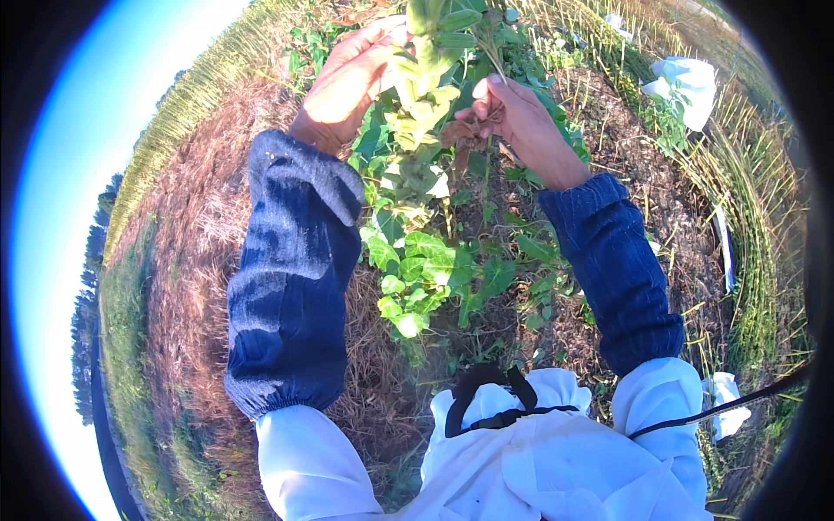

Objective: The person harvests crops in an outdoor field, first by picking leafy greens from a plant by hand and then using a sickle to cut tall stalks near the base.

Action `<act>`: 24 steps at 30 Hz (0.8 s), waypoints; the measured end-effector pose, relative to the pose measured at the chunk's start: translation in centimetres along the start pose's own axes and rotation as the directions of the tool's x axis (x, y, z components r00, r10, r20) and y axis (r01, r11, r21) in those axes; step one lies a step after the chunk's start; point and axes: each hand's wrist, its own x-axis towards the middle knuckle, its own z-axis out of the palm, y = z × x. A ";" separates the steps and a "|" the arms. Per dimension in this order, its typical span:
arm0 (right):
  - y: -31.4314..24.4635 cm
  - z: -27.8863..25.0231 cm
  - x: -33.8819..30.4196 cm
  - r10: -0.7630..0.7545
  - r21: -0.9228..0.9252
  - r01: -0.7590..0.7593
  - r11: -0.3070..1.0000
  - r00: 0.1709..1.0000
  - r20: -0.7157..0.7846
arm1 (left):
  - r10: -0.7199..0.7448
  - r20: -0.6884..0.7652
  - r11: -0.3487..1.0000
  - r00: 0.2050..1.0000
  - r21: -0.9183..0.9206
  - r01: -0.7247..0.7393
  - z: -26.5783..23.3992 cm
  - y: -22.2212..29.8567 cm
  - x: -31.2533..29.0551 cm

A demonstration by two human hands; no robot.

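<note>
A green plant stalk [417, 113], thick with upright pods and pale yellowish leaves, rises in front of me to the top edge. My left hand [352, 78] is at its left side, fingers bent against the upper stalk; the fingertips are partly hidden behind it. To the right of the stalk, my right hand [517, 113] is closed in a pinch on a thin stem [497, 61]. Withered brown leaves [465, 132] hang beside those fingers. Leafy green vines [434, 260] grow around the stalk's lower part.
Dry reddish straw [187, 243] covers the ground on the left. Cut stalks [743, 217] lie along the right, with a white sack [686, 87] and another white piece [728, 406] among them. A black cord [721, 408] runs from my clothing to the right.
</note>
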 end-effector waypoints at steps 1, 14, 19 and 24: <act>0.3 -3.0 -1.1 0.017 0.043 -0.011 0.999 0.989 -0.145 | -0.014 0.014 1.000 1.000 -0.022 0.014 0.7 -1.4 -0.6; 0.4 -18.2 -32.4 0.215 0.340 0.022 0.940 0.735 -0.643 | 0.698 -0.217 0.350 0.682 0.935 -0.062 12.1 -3.6 -12.6; 0.8 -15.3 -43.4 0.405 0.481 -0.041 0.876 0.603 -0.687 | 0.041 -0.086 0.585 0.995 0.810 0.046 15.7 -13.9 -16.2; 1.1 -17.1 -50.9 0.334 0.358 0.018 0.934 0.323 -0.886 | -0.205 -0.124 0.492 0.971 0.844 0.211 17.6 -26.8 -15.8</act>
